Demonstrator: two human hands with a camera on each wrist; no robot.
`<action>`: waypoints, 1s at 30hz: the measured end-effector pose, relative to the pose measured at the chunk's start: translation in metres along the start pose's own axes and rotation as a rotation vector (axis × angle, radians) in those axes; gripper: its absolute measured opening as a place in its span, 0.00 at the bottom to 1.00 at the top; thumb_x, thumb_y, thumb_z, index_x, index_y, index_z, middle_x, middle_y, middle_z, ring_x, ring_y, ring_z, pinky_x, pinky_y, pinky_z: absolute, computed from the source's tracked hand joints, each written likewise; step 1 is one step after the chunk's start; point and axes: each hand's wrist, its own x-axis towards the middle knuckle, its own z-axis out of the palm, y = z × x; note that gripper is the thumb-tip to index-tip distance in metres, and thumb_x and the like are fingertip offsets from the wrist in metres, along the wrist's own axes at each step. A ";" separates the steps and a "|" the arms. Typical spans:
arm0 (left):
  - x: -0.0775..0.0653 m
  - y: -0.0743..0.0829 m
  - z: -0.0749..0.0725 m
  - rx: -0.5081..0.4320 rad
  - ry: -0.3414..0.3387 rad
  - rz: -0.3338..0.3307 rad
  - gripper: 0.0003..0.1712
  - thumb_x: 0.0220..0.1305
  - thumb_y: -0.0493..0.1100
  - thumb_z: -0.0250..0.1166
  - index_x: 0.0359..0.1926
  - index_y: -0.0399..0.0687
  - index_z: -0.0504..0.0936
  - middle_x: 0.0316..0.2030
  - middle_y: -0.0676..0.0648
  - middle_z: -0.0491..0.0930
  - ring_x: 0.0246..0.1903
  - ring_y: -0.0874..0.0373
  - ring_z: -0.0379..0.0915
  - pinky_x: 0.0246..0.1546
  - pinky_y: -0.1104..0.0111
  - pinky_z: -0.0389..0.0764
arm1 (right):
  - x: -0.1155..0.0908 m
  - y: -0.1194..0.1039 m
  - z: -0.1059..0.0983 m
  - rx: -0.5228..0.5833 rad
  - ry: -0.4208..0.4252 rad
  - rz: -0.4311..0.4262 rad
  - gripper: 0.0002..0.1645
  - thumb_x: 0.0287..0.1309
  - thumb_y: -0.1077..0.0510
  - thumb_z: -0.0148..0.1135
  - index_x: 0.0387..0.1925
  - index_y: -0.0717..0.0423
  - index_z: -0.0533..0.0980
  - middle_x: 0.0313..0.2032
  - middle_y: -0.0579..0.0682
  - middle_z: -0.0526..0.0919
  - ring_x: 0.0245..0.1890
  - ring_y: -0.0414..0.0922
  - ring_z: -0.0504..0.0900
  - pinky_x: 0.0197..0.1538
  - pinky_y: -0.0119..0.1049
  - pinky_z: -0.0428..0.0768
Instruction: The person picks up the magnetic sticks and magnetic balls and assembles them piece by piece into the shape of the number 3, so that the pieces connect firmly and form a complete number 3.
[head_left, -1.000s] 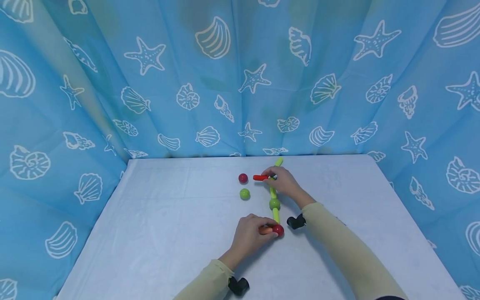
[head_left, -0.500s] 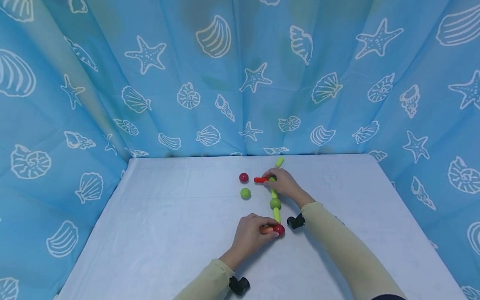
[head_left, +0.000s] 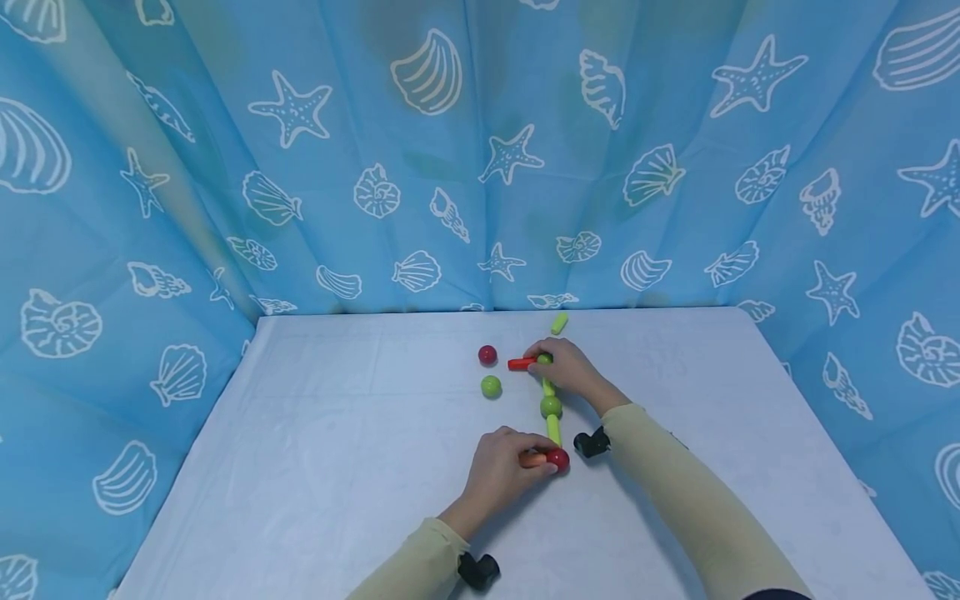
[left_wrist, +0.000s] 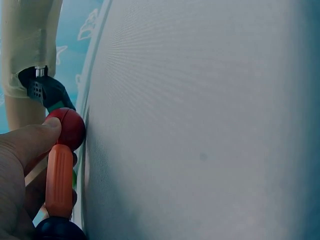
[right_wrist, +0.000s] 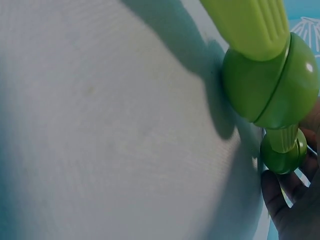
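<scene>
In the head view, a jointed row of balls and sticks runs away from me: red ball (head_left: pixel 557 460), lime stick (head_left: pixel 553 430), green ball (head_left: pixel 551 407), another lime stick (head_left: pixel 548 388) and a farther green ball (head_left: pixel 545 360). My left hand (head_left: pixel 502 471) holds the near end, its thumb on the red ball. An orange stick (left_wrist: pixel 59 180) joins that ball to a dark blue ball (left_wrist: pixel 60 230) in the left wrist view. At the far green ball, my right hand (head_left: pixel 567 364) pinches a red stick (head_left: pixel 519 364) that points left. Its fingers also surround this ball (right_wrist: pixel 283 155).
Left of the row, a loose dark red ball (head_left: pixel 487 356) and a loose green ball (head_left: pixel 491 387) lie on the white-covered table (head_left: pixel 360 467). A lime stick (head_left: pixel 559 323) lies near the back edge. Behind hangs a blue shell-patterned curtain (head_left: pixel 465 150).
My right hand and the red stick have shifted slightly toward me, and the far green ball now shows between the fingers. The left hand keeps its hold in place.
</scene>
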 end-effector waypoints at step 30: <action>0.002 0.002 0.002 -0.018 -0.021 -0.021 0.19 0.57 0.53 0.77 0.51 0.68 0.89 0.40 0.65 0.84 0.42 0.66 0.71 0.42 0.68 0.71 | -0.015 0.025 -0.015 0.042 0.029 -0.054 0.20 0.71 0.52 0.60 0.61 0.51 0.77 0.55 0.54 0.80 0.57 0.53 0.76 0.61 0.51 0.75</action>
